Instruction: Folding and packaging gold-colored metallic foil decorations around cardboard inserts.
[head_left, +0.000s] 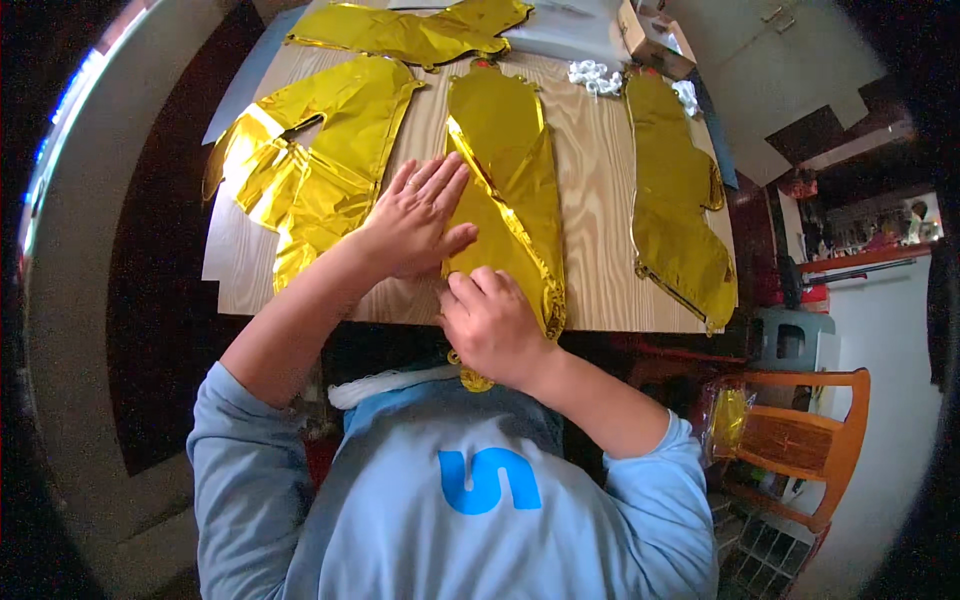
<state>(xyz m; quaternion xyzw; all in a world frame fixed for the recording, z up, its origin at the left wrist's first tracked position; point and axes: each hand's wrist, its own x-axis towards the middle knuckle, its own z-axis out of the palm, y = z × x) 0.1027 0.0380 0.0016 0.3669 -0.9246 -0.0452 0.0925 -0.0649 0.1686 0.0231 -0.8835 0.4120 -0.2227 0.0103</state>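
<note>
Head view: the left hand (425, 215) is lying flat, fingers extended, over the left side of the central gold foil shape (510, 175), probably steadying the slippery film on the bench (595, 240). The right hand (497, 325) is curling its fingers at the foil's near end, by the bench edge, likely for easy reach; whether it is pinching the film, I cannot tell. Left (340, 155), right (675, 190) and far foil shapes (410, 32) are surrounding it, apparently spread to lie flat.
</note>
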